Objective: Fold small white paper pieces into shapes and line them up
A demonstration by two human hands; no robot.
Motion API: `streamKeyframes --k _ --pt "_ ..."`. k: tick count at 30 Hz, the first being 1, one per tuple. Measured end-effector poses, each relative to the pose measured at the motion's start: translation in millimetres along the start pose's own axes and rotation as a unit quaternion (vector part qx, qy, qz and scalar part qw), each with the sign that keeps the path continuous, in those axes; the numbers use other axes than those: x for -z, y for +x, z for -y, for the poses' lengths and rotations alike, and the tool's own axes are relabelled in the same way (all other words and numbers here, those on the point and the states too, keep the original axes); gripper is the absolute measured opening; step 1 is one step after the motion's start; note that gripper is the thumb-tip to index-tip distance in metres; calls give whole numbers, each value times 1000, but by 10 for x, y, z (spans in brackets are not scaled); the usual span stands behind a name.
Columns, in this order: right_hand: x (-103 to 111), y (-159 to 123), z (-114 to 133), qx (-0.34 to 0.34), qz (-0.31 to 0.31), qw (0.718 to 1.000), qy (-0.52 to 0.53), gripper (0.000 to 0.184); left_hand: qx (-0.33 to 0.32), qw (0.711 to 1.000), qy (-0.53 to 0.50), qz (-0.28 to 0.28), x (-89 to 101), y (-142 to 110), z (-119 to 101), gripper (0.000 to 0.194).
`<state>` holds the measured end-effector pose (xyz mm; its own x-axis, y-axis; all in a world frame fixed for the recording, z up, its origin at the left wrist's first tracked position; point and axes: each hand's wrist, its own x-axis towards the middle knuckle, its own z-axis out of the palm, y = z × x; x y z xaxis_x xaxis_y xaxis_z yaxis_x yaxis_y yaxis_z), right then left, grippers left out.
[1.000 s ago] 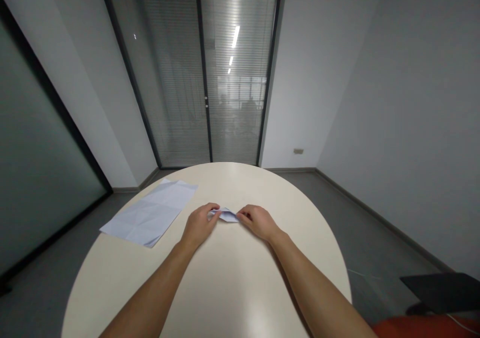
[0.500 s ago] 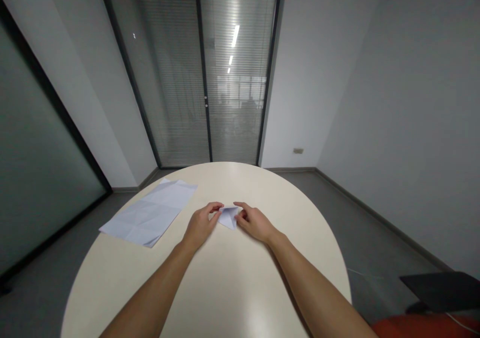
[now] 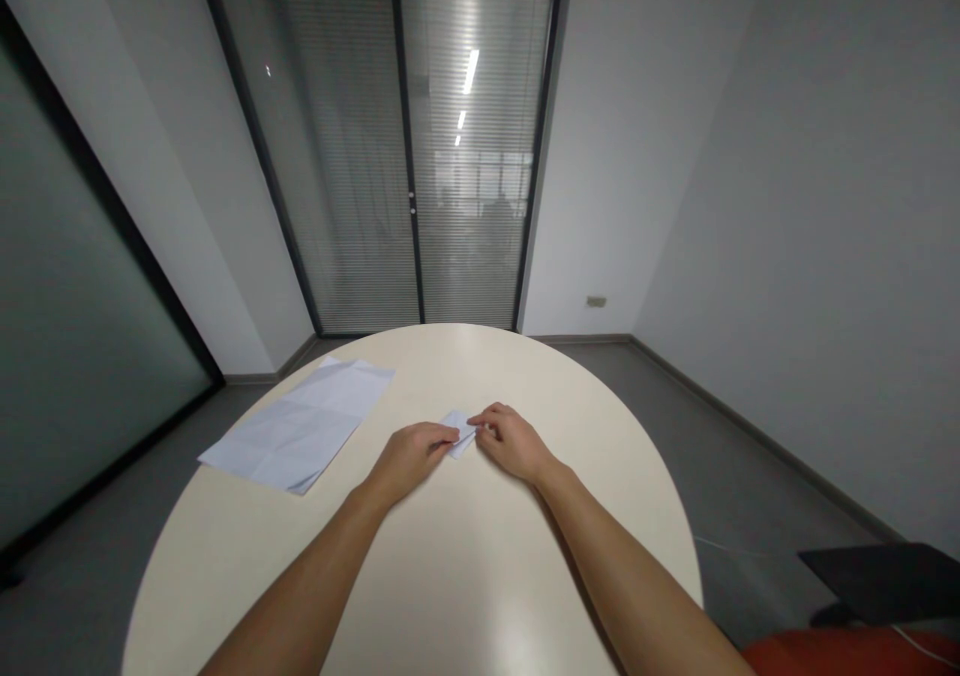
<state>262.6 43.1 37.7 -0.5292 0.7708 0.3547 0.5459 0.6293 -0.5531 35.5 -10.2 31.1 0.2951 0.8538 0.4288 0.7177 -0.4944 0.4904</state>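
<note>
A small piece of folded white paper [image 3: 463, 436] lies between my two hands over the middle of the table. My left hand [image 3: 411, 458] pinches its left side, thumb and fingers closed on it. At its right edge, the fingers of my right hand [image 3: 511, 440] are bent and touch the paper; the thumb sits just below the index finger. My fingers cover part of the folds. Larger creased sheets of white paper [image 3: 304, 426] lie to the left of my left hand.
The round cream table [image 3: 450, 576] carries the papers. Behind it stand glass panels with blinds [image 3: 360, 176] in a dark frame. A black flat object [image 3: 885, 578] and a red-orange surface [image 3: 847, 653] show at the lower right.
The small paper has turned and looks flatter and narrower. My left hand has come down and toward the right over it; my right hand has shifted only slightly.
</note>
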Motion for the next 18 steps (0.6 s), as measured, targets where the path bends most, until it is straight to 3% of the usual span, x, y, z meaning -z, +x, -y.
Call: streamKeyframes --k 5,11,18 --pt "-25 11 -11 28 -3 999 -22 20 -23 999 -18 36 -8 -20 -20 21" --pt "-38 3 -21 81 28 995 -48 30 -35 997 -22 65 0 -11 -131 16" --pt "-11 -13 -41 116 63 990 -56 45 -3 1000 21 -5 -39 -12 -58 24"
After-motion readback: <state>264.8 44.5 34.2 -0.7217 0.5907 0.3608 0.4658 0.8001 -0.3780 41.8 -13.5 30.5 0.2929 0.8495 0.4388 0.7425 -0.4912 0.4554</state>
